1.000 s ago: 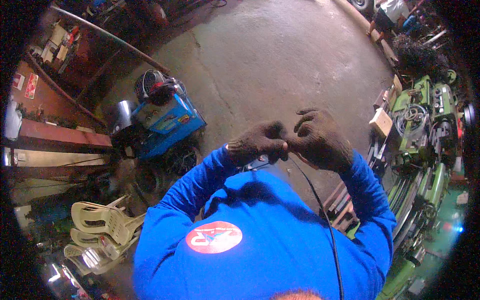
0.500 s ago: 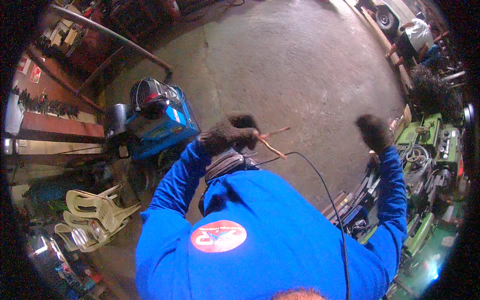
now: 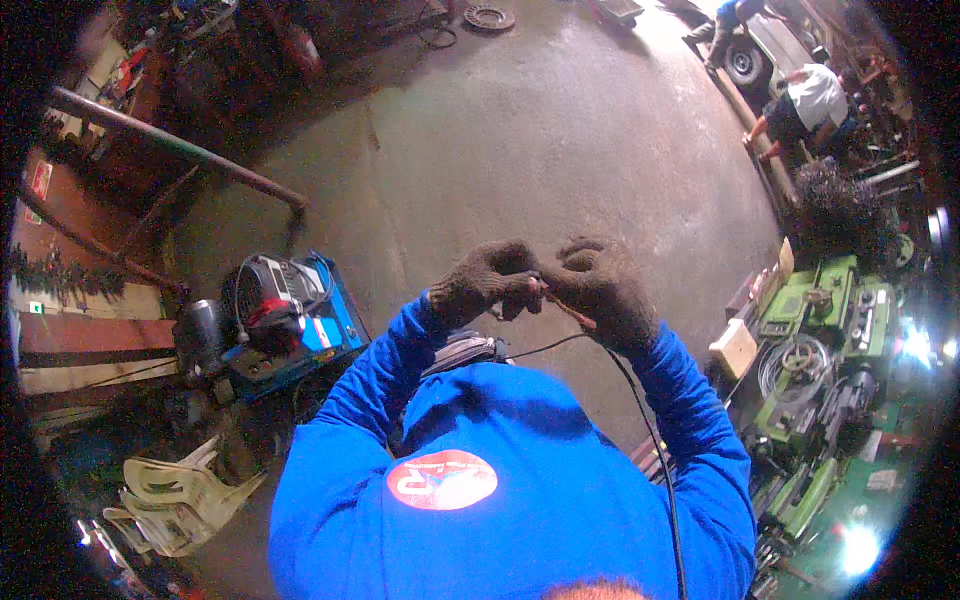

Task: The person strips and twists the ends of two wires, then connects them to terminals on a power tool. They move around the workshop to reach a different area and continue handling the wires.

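Both hands wear dark brown knitted gloves and meet in front of my chest. My left hand (image 3: 488, 281) is closed, its fingertips pinching a short bent length of copper-coloured wire (image 3: 572, 314). Right against it, my right hand (image 3: 608, 290) is curled with thumb and fingers at the same wire. The wire's reddish end slants down below the right palm; the rest is hidden by the gloves. A black cable (image 3: 648, 420) runs from the middle of my body, under the right hand, and down over my blue sleeve side.
At left stand a blue machine with a motor (image 3: 285, 315), a metal rail (image 3: 180, 150) and stacked cream plastic chairs (image 3: 170, 495). Green lathe-like machinery (image 3: 820, 300) lines the right side, by a pale block (image 3: 733, 347). A person in a white shirt (image 3: 818, 95) bends near a vehicle wheel (image 3: 743, 62).
My right hand has come in from the far right to meet the left hand at the copper wire. The view has shifted, showing more floor ahead and a second person at the upper right.
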Action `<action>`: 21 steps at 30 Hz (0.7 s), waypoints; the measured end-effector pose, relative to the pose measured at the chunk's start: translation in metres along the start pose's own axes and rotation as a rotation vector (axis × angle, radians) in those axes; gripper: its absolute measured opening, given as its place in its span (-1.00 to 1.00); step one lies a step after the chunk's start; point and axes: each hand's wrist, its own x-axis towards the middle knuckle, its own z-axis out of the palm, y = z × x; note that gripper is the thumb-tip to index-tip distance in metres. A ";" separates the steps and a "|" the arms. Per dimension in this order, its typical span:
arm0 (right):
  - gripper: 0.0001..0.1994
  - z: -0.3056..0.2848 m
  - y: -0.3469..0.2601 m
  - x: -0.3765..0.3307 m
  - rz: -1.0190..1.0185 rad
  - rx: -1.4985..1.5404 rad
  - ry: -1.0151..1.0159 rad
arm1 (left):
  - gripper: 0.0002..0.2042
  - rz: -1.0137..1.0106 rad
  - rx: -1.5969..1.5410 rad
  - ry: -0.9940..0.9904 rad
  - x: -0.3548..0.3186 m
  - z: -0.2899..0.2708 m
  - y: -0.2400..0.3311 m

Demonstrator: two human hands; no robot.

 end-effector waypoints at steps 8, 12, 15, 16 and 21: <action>-0.82 -0.014 0.057 0.080 0.044 0.073 -0.062 | -0.81 0.441 0.486 0.152 0.036 -0.058 0.060; -0.88 -0.008 0.071 0.115 0.069 0.213 0.044 | -0.82 0.791 1.124 0.185 0.042 -0.101 0.090; -0.85 -0.014 0.083 0.160 0.371 0.524 -0.198 | -0.80 0.880 1.160 0.189 0.051 -0.132 0.107; -0.81 -0.014 0.089 0.174 0.503 0.708 -0.256 | -0.80 0.887 1.117 0.185 0.056 -0.142 0.112; -0.85 0.005 0.142 0.226 0.288 0.754 -0.213 | -0.79 0.820 1.255 0.161 0.084 -0.194 0.138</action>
